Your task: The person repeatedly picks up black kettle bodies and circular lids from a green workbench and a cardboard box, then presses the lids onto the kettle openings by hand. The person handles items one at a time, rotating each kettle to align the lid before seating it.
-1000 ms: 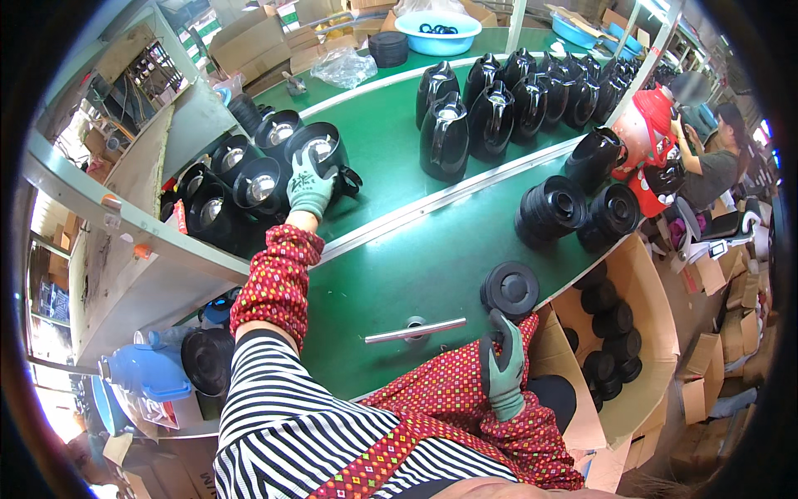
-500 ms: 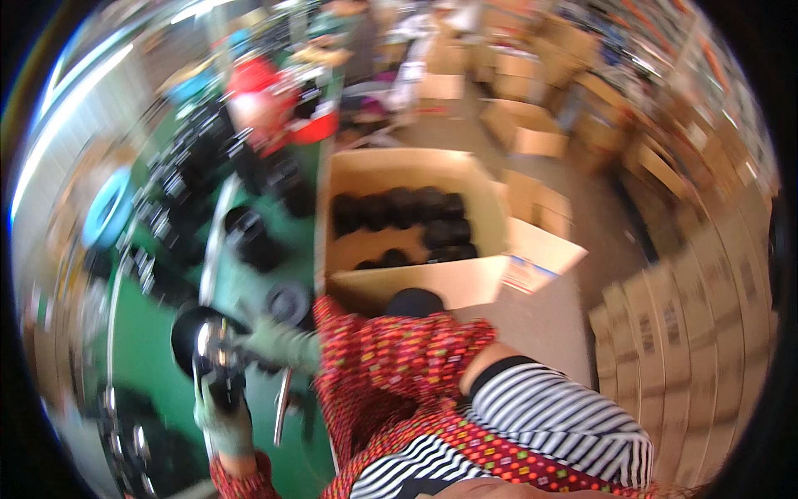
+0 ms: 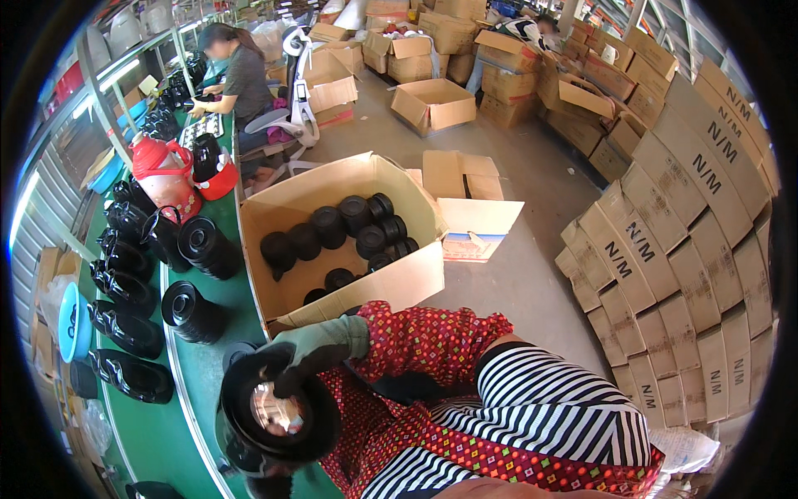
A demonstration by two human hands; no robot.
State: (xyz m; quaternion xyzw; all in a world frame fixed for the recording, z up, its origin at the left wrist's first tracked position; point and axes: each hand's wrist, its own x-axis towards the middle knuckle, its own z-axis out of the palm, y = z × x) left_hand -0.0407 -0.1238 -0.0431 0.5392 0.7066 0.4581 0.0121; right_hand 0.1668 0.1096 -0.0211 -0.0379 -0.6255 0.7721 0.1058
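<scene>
A black round vessel [image 3: 322, 420] with a shiny metal inside is tilted so its wide opening faces me, at the near edge of the green bench. My right hand [image 3: 320, 348], in a grey-green glove with dark fingers, grips its upper rim, and the fingertips reach over into the opening. My left hand is hidden beneath or behind the vessel; a dark shape shows below it, but I cannot make out fingers. Just beyond stands a black ribbed cylinder [image 3: 193, 312] on the bench, with another black cylinder [image 3: 208, 247] behind it.
An open carton [image 3: 274, 303] holding several black round parts is right of the bench. Glossy black housings [image 3: 129, 328] line the bench's left side. A red kettle-like pot [image 3: 166, 170] stands farther back. Stacked cartons [image 3: 665, 308] rise at right. A person [image 3: 243, 79] sits at the far bench.
The view has swung and steadied, so the carton appears farther left. The vessel has turned, its opening now facing me, and my right hand has shifted onto its rim. My left hand has dropped from sight.
</scene>
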